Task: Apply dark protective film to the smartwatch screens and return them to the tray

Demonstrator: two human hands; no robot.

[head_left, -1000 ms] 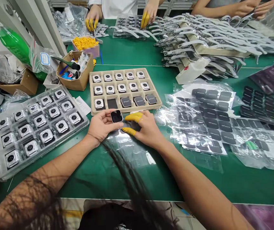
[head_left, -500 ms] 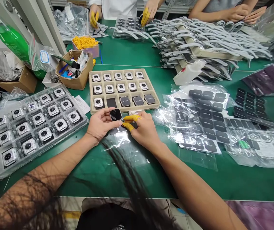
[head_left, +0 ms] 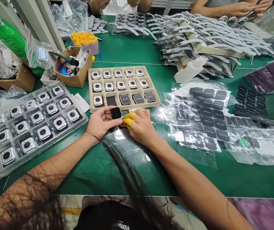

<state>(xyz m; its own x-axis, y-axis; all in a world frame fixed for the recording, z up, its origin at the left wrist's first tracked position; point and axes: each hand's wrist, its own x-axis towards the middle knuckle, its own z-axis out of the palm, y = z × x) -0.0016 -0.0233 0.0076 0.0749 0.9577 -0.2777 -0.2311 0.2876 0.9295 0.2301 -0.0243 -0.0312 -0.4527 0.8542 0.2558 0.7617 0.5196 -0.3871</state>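
Note:
My left hand holds a strapless smartwatch body by its edges, with the dark screen facing up. Yellow finger cots cover fingertips of my right hand, which are pinched together at the watch's lower right side; anything between them is hidden. Just beyond, a beige tray carries white-backed watch bodies, a few dark square pieces with print, and one vacant dark-bottomed slot. Clear plastic film lies under my hands. To the left, a clear tray holds more watch bodies, backs up.
Sheets of black stickers lie on the right, with a white bottle behind. Grey straps are heaped at the back. A cardboard box of small items and yellow finger cots stand back left. Co-workers' hands show across the table.
My right hand's fingers have curled in closer beside the watch. My left hand keeps its hold. Across the table, a co-worker's hands have lifted away from the straps and tray.

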